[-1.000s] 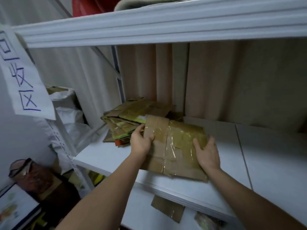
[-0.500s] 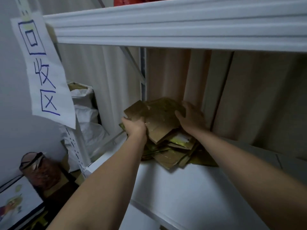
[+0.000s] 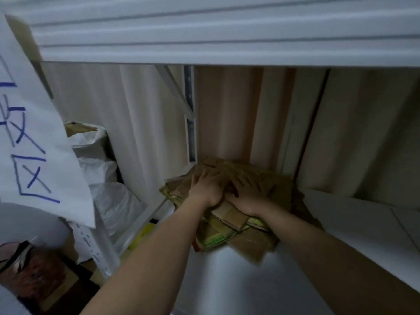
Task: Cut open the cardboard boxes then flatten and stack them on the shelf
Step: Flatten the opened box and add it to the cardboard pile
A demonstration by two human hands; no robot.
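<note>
A pile of flattened brown cardboard boxes (image 3: 279, 187), some with yellow-green print and clear tape, lies in the back left corner of the white shelf (image 3: 250, 276). My left hand (image 3: 205, 187) presses flat on the pile's top left, fingers spread and pointing to the back wall. Beside it my right hand (image 3: 246, 194) also lies flat on the top sheet, fingers straight. Both forearms reach in from the bottom of the view. The top piece is mostly hidden under my hands.
The upper shelf's white beam (image 3: 227, 37) hangs low overhead. A white paper sign (image 3: 34, 144) with blue handwriting hangs at the left. White sacks (image 3: 102, 178) stand left of the shelf post (image 3: 190, 114). A brown patterned bag (image 3: 29, 271) sits low left. Curtain-like fabric (image 3: 363, 133) backs the shelf.
The flattened box went from the shelf's front edge onto the pile at the back corner. My hands let go of its edges and now press flat on top; the camera moved closer.
</note>
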